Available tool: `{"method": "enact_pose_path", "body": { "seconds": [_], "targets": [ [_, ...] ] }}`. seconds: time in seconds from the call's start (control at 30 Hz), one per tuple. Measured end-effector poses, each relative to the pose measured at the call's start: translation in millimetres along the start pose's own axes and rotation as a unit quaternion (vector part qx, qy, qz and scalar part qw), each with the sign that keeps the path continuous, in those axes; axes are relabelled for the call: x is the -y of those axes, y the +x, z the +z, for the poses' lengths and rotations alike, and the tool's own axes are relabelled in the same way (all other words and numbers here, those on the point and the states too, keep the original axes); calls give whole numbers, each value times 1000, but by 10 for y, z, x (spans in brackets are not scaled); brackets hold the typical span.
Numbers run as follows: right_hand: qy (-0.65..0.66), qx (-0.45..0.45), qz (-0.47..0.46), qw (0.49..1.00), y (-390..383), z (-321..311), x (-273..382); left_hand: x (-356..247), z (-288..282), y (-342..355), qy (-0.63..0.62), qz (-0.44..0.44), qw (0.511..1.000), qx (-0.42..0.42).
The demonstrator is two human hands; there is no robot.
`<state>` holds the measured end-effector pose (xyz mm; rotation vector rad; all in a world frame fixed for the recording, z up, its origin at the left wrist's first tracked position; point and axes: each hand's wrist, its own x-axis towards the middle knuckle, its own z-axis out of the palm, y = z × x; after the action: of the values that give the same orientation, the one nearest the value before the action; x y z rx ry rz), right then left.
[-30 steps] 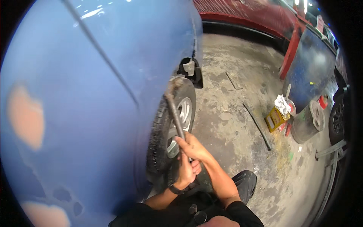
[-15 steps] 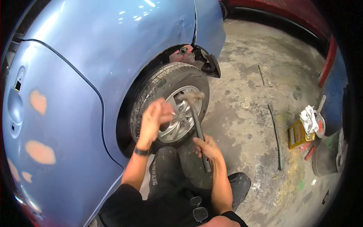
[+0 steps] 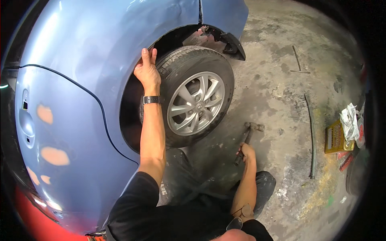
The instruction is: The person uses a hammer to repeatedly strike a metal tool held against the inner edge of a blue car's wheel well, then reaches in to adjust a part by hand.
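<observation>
Blue painted metal forms the car panel [image 3: 100, 52] across the upper left of the frame, its glossy curve ending at the arch lip [image 3: 122, 105] left of centre. There the left hand [image 3: 148, 74] touches the lip, two digits pointing up and partly spread; I cannot tell how firmly it grips. Right of bottom centre, the right hand [image 3: 246, 152] is wrapped snugly around the handle of a hammer [image 3: 249, 136], its worn, blocky head clear of the car. The step looks like feeling or steadying the edge; another blow would call for the fingers to be clear and the hammer raised. Beside the lip sits a ribbed black tyre [image 3: 227, 76] around a silver spoked wheel [image 3: 200, 106]. Farther right, a thin T-shaped bar [image 3: 296, 58] and a long dark rod [image 3: 311, 132] lie on blotchy concrete [image 3: 273, 96], near a boxy yellow tin [image 3: 333, 138] topped by something white and crumpled [image 3: 350, 120].
</observation>
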<state>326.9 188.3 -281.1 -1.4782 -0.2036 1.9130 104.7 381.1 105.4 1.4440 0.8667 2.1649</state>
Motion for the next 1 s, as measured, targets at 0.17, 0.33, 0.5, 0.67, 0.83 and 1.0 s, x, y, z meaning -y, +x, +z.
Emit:
{"method": "enact_pose_path", "body": {
  "seconds": [0.17,0.33,0.5,0.67,0.83,1.0],
  "targets": [
    [-61,3,21,998,244,-229,6,29,-23,15,21,-27,999,24],
    [-64,13,11,998,279,-245,29,7,-77,41,44,17,998,51],
    [-101,-25,-4,995,323,-283,-83,-10,-103,46,81,28,996,21],
    [-98,-47,-5,994,113,-257,-198,-54,-134,69,78,17,995,54],
    [-50,-57,12,997,-188,-185,-453,-25,-246,98,69,8,995,78],
    [11,-67,26,997,-456,-54,-619,-20,-315,144,105,7,988,113]
  ]
}}
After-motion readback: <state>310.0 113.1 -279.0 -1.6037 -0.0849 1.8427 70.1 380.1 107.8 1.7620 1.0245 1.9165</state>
